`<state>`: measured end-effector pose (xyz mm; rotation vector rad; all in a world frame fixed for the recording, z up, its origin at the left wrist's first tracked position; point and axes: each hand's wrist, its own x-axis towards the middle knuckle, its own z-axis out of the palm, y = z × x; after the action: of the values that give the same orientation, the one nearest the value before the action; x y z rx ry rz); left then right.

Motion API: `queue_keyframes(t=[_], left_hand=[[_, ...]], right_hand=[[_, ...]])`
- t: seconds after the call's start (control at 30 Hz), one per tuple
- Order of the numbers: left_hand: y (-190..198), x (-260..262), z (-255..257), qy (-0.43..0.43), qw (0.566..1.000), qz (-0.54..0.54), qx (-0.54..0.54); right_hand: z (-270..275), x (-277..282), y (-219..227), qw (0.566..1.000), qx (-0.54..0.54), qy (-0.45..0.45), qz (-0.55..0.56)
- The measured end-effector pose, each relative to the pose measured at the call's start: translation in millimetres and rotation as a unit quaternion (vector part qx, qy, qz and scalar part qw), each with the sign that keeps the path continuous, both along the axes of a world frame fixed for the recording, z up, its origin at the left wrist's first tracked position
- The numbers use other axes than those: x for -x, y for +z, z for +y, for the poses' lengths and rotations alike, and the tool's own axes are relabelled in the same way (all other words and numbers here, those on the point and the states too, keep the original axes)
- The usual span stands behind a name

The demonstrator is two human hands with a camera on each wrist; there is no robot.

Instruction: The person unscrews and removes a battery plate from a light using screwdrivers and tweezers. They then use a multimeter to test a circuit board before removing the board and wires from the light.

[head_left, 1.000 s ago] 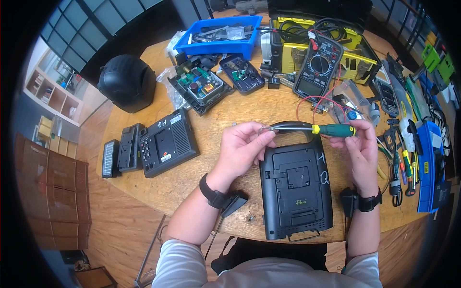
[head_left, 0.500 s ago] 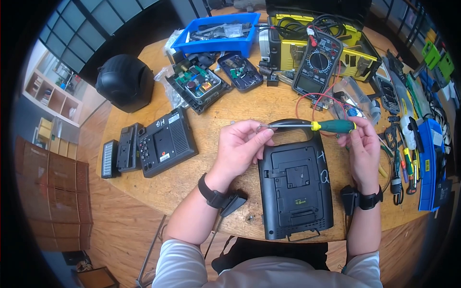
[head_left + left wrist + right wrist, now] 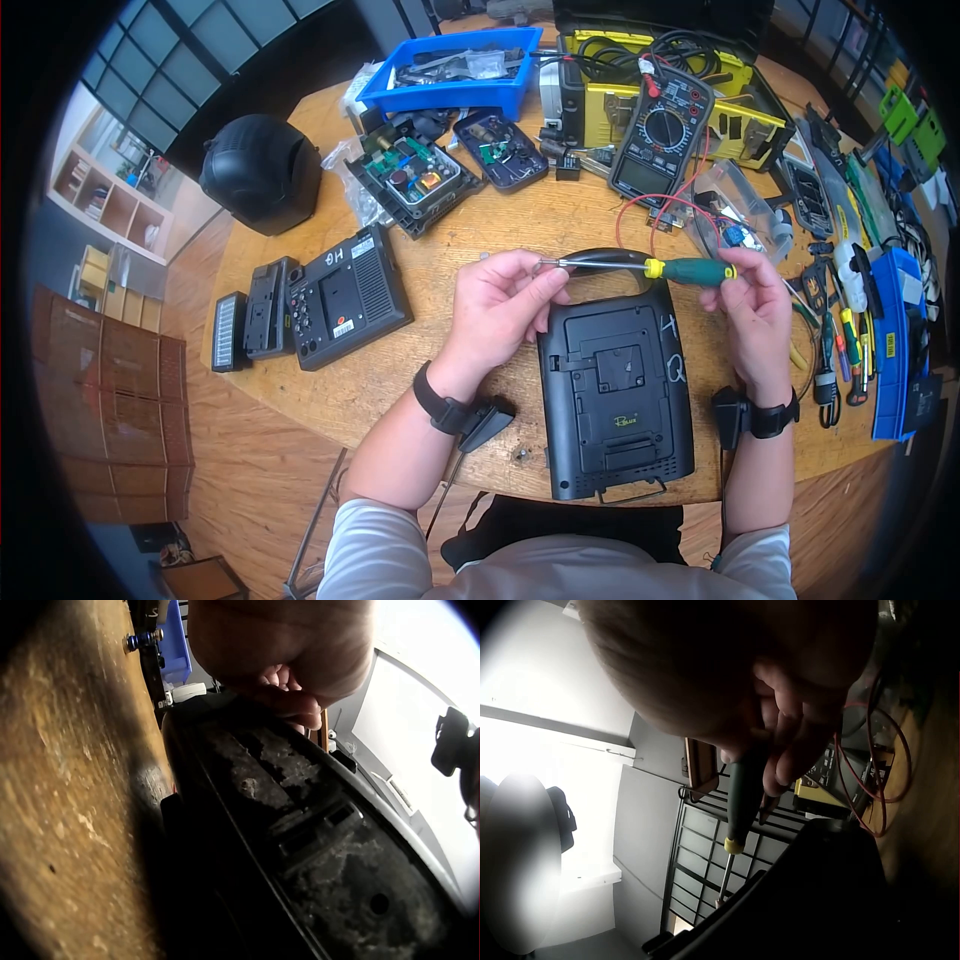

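A screwdriver with a green and yellow handle lies nearly level between my two hands, over the handle end of a black device. My left hand pinches the metal shaft near its tip with thumb and forefinger; the tip itself is hidden by the fingers. At the other end, the fingertips of my right hand pinch the butt of the handle. The device lies flat on the table, with its carry handle away from me and white letters on its right edge. Its scuffed black side fills the left wrist view.
Behind the device stand a multimeter with red leads, a yellow toolbox and a blue bin. An opened circuit housing and black monitor-like units sit at the left. Several hand tools lie at the right.
The right fingers have shifted slightly on the butt of the screwdriver handle, and the handle looks turned a little. The left hand keeps its pinch on the shaft. The device has stayed put.
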<state>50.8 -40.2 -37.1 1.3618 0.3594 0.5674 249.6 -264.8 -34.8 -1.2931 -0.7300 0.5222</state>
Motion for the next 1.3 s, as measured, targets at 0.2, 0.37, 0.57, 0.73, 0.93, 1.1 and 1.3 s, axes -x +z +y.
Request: queue_keyframes(t=[0.2,0.37,0.57,0.73,0.93,1.1,1.3], left_hand=[[-0.8,-0.3,-0.5,0.000,1.000,0.001,-0.005],[-0.7,-0.7,-1.0,0.007,1.000,0.000,-0.010],[0.1,-0.3,0.2,0.005,1.000,0.000,0.012],[-0.8,-2.1,-1.9,0.018,1.000,-0.001,-0.007],[0.2,-1.9,-3.2,0.017,1.000,0.004,-0.015],[-0.3,-0.9,-0.8,0.003,1.000,-0.011,0.012],[-1.7,-1.8,-2.9,0.012,1.000,-0.003,-0.021]], right_hand=[[-4.0,-3.3,-6.0,1.000,0.003,-0.002,0.006],[6.1,9.2,2.7,0.999,-0.004,-0.036,0.017],[-8.1,-7.7,-5.3,0.997,0.054,0.044,0.031],[-4.7,-4.9,-2.0,0.998,0.065,0.023,0.003],[6.2,5.7,0.7,1.000,0.011,-0.013,0.003],[-5.9,-5.8,-2.0,0.999,0.036,0.032,0.015],[-4.5,-4.7,-1.7,0.996,0.092,0.011,0.001]])
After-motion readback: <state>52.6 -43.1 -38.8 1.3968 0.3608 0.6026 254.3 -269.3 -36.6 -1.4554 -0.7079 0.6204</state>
